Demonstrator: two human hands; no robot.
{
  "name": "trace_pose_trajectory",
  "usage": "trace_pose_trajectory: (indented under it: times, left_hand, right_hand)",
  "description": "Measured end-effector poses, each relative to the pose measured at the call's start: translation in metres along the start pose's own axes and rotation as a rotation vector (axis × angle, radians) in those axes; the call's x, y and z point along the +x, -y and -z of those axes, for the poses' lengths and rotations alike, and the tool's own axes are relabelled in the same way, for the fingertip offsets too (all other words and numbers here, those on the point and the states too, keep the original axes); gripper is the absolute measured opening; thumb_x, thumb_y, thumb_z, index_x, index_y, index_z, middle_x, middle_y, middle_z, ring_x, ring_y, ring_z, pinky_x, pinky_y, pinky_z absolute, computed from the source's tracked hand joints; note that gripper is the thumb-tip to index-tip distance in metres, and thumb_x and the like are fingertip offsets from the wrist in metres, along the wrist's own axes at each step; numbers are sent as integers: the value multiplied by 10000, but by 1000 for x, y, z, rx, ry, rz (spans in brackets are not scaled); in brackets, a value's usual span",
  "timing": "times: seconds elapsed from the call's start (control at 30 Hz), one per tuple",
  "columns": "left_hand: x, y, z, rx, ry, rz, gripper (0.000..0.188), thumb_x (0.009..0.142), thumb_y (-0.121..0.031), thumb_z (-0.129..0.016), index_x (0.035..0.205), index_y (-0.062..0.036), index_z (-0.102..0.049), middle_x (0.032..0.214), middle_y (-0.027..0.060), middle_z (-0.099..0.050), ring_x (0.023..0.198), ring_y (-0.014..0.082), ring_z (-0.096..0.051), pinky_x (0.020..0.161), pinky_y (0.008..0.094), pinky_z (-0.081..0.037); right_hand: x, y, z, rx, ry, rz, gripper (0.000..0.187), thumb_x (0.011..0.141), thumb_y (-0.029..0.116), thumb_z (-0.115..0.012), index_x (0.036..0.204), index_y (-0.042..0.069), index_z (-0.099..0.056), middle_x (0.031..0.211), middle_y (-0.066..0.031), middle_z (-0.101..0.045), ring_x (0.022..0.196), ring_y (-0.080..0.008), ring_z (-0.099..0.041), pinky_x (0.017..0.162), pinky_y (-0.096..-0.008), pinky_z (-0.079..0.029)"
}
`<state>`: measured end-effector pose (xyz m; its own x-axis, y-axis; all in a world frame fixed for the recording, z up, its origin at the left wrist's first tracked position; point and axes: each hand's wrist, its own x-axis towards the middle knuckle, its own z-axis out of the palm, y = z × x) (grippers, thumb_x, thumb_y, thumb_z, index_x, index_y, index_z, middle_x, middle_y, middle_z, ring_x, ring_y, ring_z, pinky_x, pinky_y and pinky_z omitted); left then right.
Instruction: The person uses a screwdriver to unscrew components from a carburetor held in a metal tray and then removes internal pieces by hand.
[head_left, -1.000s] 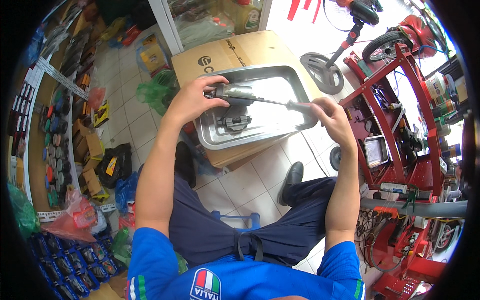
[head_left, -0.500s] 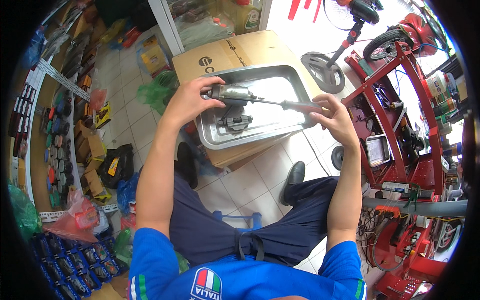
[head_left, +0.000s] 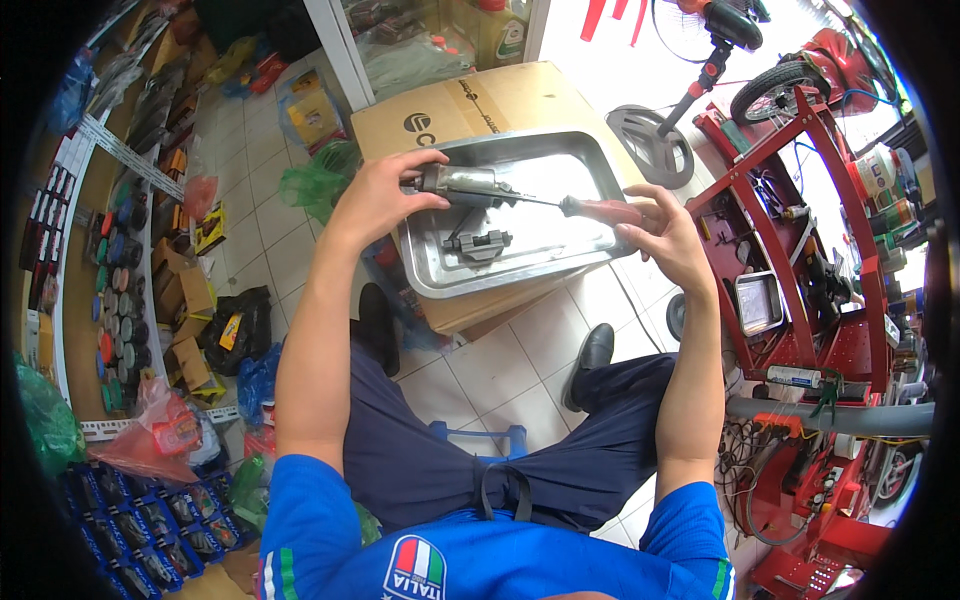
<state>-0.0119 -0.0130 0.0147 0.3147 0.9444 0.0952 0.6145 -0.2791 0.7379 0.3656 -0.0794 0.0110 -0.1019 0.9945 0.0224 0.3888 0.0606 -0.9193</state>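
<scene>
My left hand is closed around one end of a cylindrical metal motor part, perhaps a starter motor, held over the left of a shallow metal tray. In my right hand is the red handle of a screwdriver, its shaft pointing left. The screwdriver's tip meets the motor part near its right end; exactly where it touches is too small to tell. A smaller dark metal bracket-like part lies in the tray below the motor part.
The tray rests on a cardboard box. Red tool cart stands at right, with a wheel behind it. Shelves with round tins line the left. A blue stool is between my legs. Plastic bags lie beside the box.
The screwdriver's handle has tilted slightly, and its tip and the motor part's right end have shifted a little. Both hands keep their hold. The whole view has drifted slightly.
</scene>
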Motion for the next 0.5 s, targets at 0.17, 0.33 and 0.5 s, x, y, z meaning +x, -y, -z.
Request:
trace_pose_trajectory:
  times: [0.17,0.33,0.5]
  left_hand:
    - [3,3,1,-46,39,16,543,749,-187,-873,1253,-103,-688,1205,129,-723,1147,311,-688,960,379,-532]
    - [5,6,1,-53,42,25,542,764,-202,-870,1264,-111,-682,1198,134,-728,1134,314,-697,931,375,-540]
    - [3,0,2,-54,26,53,541,780,-218,-867,1280,-139,-676,1179,174,-738,1077,306,-725,802,361,-572]
  right_hand:
    - [5,-1,4,-76,71,-144,360,962,177,-731,1266,11,-634,1083,-95,-707,789,-103,-656,587,-211,-491]
    - [6,-2,-3,81,-5,-99,370,947,134,-739,1257,-9,-597,1119,-122,-673,798,-104,-653,567,-223,-505]
    - [5,-4,1,206,13,4,453,910,64,-761,1289,-20,-528,1109,-128,-670,834,-99,-651,551,-230,-505]
